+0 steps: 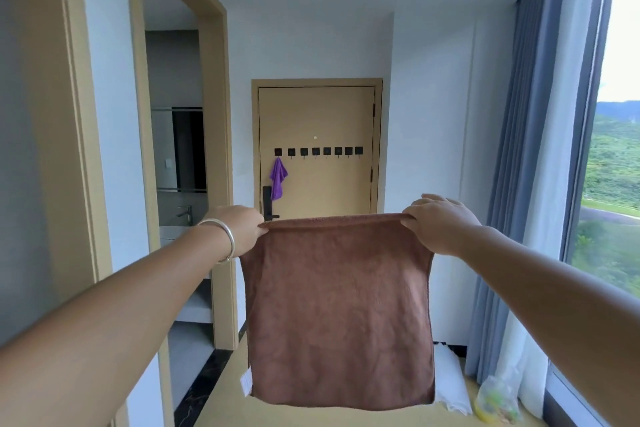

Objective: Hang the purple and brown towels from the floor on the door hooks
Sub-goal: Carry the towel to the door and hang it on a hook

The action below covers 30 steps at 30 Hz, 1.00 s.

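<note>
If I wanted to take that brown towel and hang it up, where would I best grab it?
Probably by one top corner of the brown towel, coming from the side. It hangs flat and spread, held by the left hand and right hand at its two upper corners; a grip on one corner would let the rest drape down for a free hook, as the purple towel hangs.

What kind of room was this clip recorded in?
Probably a hotel room or apartment entry hall: an entrance door with a row of hooks, a bathroom doorway showing a sink, and floor-length curtains.
</note>
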### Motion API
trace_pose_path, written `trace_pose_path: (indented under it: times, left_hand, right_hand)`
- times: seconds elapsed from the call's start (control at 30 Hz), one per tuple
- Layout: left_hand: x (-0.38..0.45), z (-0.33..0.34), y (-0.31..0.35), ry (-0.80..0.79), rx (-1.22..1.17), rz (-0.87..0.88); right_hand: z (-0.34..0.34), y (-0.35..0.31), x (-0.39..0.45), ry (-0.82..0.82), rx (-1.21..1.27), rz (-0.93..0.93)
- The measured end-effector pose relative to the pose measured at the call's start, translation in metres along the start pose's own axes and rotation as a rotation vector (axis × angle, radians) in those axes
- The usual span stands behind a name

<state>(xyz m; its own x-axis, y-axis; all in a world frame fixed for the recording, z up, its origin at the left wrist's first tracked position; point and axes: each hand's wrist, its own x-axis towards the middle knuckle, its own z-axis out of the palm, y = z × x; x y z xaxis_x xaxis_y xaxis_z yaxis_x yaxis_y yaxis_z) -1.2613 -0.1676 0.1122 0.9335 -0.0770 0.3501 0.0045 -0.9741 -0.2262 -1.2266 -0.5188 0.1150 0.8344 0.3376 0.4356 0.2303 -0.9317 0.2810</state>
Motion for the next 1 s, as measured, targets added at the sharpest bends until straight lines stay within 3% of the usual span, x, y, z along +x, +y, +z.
trace_pose_path:
  times: [0.57,1.0]
  left_hand:
    - [0.205,0.106,-0.076,-0.058,0.012,-0.083]
    - [0.354,0.185,-0.149,-0.028,0.034,-0.09]
  right_hand:
    - [0.128,-0.021,0.243,-0.003,0.18,-0.03]
    - [0.195,-0.051,0.401,-0.024,0.17,-0.046]
